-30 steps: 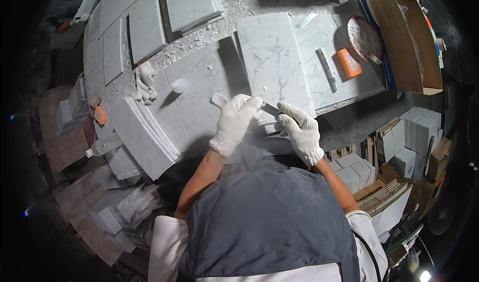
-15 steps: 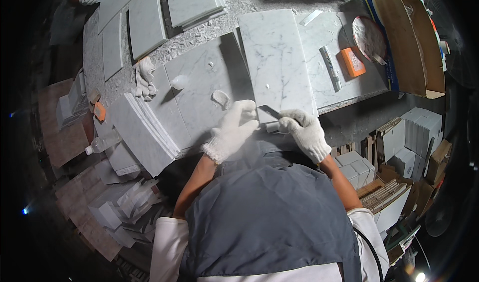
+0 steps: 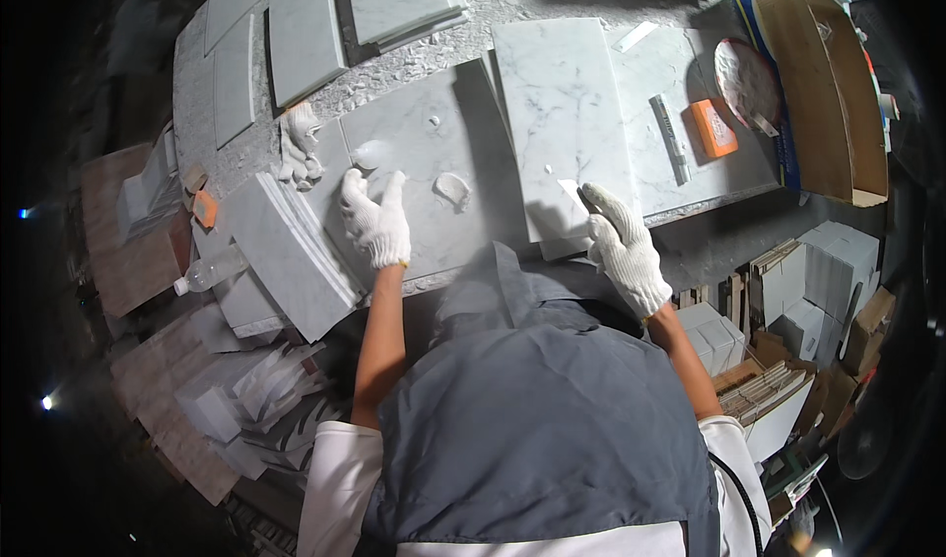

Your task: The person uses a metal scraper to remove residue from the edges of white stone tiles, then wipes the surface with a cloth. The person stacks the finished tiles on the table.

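My right hand [image 3: 629, 251], in a white knitted glove, is closed on a thin flat scraper blade [image 3: 572, 194] that catches the light. It rests over the near right corner of a veined grey-white marble tile [image 3: 564, 104], which lies raised on other tiles. My left hand [image 3: 376, 220], gloved alike, is open, with fingers and thumb apart above a flat marble slab [image 3: 424, 246]. Its fingertips are close to a small whitish translucent heap [image 3: 371, 155]; I cannot tell whether they touch it. A curved white flake [image 3: 452, 191] lies to the right of that hand.
Stacked tiles [image 3: 296, 261] and a plastic bottle [image 3: 202, 271] stand left, below spare gloves [image 3: 299, 148]. On the right are a marker [image 3: 670, 138], an orange box [image 3: 712, 129], a round tub of white paste [image 3: 746, 84] and an open carton [image 3: 823, 84]. Several tiles [image 3: 305, 39] lie at the back.
My left hand has left the tile's near edge and moved left toward the whitish heap, its fingers spreading. The right hand has shifted slightly right, and its blade has turned and now shines.
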`<action>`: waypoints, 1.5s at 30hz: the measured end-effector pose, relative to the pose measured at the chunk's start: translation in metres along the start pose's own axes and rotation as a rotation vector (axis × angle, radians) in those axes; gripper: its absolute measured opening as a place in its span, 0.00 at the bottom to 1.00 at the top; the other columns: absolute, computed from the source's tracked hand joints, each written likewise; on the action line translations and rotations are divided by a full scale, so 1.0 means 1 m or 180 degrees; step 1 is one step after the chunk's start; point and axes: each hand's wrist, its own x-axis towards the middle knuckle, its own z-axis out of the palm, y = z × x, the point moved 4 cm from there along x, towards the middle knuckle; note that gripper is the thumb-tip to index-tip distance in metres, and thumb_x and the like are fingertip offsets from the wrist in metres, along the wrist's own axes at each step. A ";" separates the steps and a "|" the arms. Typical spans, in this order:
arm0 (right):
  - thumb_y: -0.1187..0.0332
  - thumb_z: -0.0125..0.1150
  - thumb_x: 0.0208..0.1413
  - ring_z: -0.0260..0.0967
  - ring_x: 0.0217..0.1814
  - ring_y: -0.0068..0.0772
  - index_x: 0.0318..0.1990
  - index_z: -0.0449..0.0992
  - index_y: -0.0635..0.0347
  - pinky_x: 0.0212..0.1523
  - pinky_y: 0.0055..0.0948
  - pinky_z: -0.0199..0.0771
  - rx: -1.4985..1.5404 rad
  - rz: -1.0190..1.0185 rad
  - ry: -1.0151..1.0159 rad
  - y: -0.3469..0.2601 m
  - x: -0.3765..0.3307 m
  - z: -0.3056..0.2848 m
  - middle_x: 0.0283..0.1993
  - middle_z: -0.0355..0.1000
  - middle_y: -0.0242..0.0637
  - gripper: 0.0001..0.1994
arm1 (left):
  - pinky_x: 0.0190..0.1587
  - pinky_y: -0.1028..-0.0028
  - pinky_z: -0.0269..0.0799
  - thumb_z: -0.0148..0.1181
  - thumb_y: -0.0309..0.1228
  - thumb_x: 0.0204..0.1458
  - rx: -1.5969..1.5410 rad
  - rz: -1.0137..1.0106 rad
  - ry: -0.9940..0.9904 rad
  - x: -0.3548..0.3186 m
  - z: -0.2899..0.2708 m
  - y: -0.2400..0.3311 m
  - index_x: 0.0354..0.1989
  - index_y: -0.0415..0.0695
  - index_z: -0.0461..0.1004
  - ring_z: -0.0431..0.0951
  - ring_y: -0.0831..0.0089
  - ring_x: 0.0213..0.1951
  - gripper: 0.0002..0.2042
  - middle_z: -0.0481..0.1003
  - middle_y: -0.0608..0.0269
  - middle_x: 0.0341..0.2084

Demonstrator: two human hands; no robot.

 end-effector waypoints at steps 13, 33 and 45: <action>0.63 0.65 0.60 0.76 0.40 0.45 0.60 0.78 0.42 0.40 0.40 0.76 -0.2226 -0.0936 0.0092 -0.029 0.014 0.008 0.38 0.77 0.41 0.20 | 0.54 0.60 0.74 0.73 0.43 0.52 -0.0740 -0.0228 0.0104 0.034 0.022 0.008 0.52 0.42 0.78 0.78 0.57 0.50 0.24 0.77 0.51 0.51; 0.66 0.62 0.62 0.76 0.35 0.43 0.62 0.77 0.38 0.33 0.40 0.74 -0.2274 -0.1420 0.0131 -0.025 0.030 0.014 0.34 0.75 0.41 0.20 | 0.63 0.68 0.71 0.65 0.22 0.60 -0.2455 0.0195 -0.0888 -0.053 -0.010 0.088 0.60 0.39 0.66 0.75 0.68 0.58 0.21 0.75 0.55 0.56; 0.66 0.61 0.62 0.75 0.36 0.46 0.66 0.73 0.36 0.33 0.43 0.73 -0.2212 -0.1422 -0.0037 -0.033 0.025 0.007 0.37 0.75 0.41 0.24 | 0.50 0.71 0.79 0.70 0.22 0.56 -0.2883 -0.0097 -0.1315 -0.067 -0.011 0.099 0.59 0.38 0.71 0.79 0.73 0.47 0.22 0.77 0.60 0.49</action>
